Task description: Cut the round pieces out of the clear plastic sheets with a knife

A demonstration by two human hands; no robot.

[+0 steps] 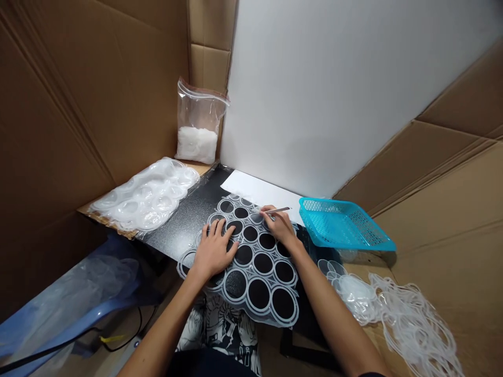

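Observation:
A translucent plastic sheet (pixel 248 271) with rows of round openings lies on the black tabletop and hangs a little over its front edge. My left hand (pixel 215 248) rests flat on the sheet's left side, fingers spread. In my right hand (pixel 278 225), near the sheet's far side, is a slim silver pen-like tool (pixel 281 210), pinched between the fingers. Its back end points right; its working tip is hidden by the fingers, so I cannot tell its exact kind. A cloudy disc (pixel 256 218) fills the ring beside those fingertips, while most other rings show black through them.
Stacked clear plastic sheets (pixel 145 196) lie at the left, with a zip bag of white material (pixel 197 141) behind. A white paper strip (pixel 255 187) borders the wall. To the right are a blue basket (pixel 348 243), loose clear discs (pixel 356 296) and tangled plastic rings (pixel 416 319). Cardboard walls surround the table.

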